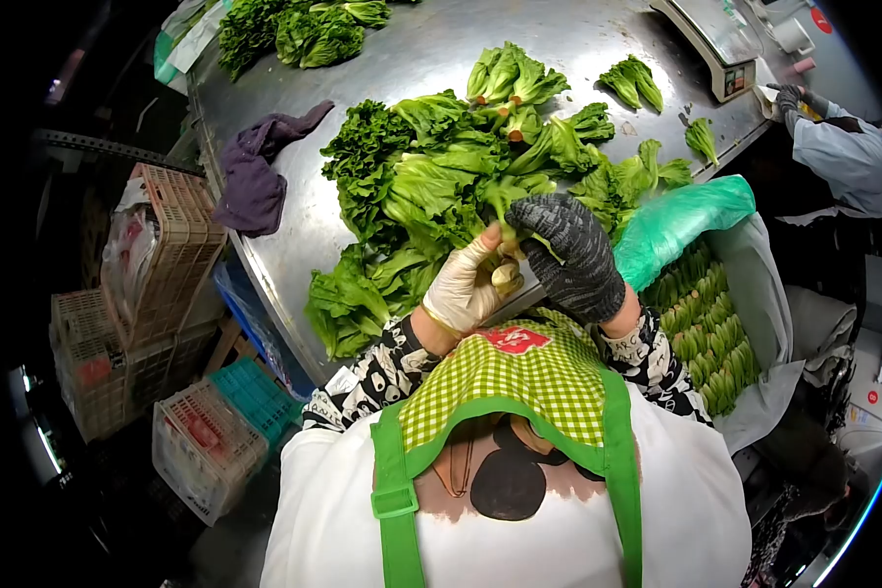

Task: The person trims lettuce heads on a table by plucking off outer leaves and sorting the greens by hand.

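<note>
In the head view, my left hand (464, 291) wears a thin white glove, with the thumb tip showing bare. It is closed at the base of a small green lettuce (502, 199). My right hand (568, 252), in a dark grey knit glove, closes on the same lettuce from the other side; its fingers hide part of the stem. Just beyond both hands a large pile of leafy lettuce (426, 191) lies on the metal table (294, 257). Several heads in the pile show brownish cut ends.
A purple cloth (265, 171) lies at the table's left edge. On my right stands a lined crate packed with lettuce (708, 328), a green plastic bag (691, 220) over its rim. A scale (710, 44) sits far right, near another person (843, 157). Plastic crates (171, 235) are stacked at left.
</note>
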`<state>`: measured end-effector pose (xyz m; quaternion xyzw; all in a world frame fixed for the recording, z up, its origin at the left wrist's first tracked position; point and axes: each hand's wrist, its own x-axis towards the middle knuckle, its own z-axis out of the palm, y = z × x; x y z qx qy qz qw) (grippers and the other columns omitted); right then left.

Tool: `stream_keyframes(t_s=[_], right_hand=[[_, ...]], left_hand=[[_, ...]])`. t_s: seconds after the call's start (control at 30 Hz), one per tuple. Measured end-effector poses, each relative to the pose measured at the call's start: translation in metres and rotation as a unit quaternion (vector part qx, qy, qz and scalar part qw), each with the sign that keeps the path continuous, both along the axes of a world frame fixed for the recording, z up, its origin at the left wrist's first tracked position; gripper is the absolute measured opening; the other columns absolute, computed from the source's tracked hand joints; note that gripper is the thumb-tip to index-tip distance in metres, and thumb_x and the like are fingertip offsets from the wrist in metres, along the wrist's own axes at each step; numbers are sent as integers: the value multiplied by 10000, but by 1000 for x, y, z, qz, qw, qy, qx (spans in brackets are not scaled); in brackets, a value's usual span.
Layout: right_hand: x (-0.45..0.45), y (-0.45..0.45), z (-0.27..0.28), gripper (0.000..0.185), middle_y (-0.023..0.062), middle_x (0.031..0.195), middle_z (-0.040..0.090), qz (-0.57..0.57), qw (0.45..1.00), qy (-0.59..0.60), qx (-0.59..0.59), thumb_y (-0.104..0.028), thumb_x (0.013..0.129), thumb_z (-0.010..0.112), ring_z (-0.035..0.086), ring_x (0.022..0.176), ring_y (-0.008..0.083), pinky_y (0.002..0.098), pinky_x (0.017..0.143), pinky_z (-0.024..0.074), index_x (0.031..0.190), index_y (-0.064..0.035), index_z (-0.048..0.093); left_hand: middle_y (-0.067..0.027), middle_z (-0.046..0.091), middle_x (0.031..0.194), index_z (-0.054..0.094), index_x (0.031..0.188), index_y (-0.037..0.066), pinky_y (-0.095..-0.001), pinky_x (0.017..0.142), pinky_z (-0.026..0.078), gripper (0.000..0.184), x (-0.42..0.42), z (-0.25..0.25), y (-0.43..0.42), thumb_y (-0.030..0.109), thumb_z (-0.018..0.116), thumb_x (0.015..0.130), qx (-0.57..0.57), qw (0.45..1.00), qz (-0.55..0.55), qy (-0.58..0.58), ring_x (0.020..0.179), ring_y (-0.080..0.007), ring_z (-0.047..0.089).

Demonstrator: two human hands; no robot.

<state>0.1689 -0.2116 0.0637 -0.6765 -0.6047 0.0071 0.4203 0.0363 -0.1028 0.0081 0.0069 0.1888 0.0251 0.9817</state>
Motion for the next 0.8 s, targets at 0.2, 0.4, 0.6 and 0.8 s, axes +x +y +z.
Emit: stream_keyframes(t_s=[0.2, 0.4, 0.6, 0.8], right_hand=[[-8, -6, -25, 374, 155, 1060, 641, -127, 978, 163, 25, 71, 802, 586, 635, 926, 207, 313, 822, 496, 1171, 11, 569], [-20, -10, -1, 265, 144, 960, 669, -137, 887, 424, -119, -72, 839, 652, 638, 843, 194, 300, 773, 503, 1083, 26, 616], [-15, -11, -16, 218, 149, 858, 669, -105, 940, 263, -187, -150, 838, 650, 639, 749, 214, 331, 686, 498, 969, 24, 645], [-25, -5, -18, 186, 112, 780, 651, -100, 905, 379, -167, -129, 850, 624, 614, 672, 161, 299, 630, 488, 948, 29, 624]], left_hand=[[-141, 643, 859, 620, 890, -10, -290, 624, 438, 119, -2, -7, 4, 100, 640, 850, 54, 996, 33, 68, 616, -174, 535], [-108, 640, 833, 629, 885, -13, -297, 661, 478, 98, 0, -10, 2, 69, 655, 837, 142, 984, 50, 91, 671, -180, 570], [-46, 623, 780, 635, 859, 25, -254, 604, 442, 40, 6, 11, -4, 50, 663, 844, 136, 976, 98, 142, 678, -139, 558], [-20, 625, 752, 636, 885, 45, -214, 480, 394, 79, -1, -15, 1, 57, 687, 826, 58, 996, 47, 44, 556, -82, 516]])
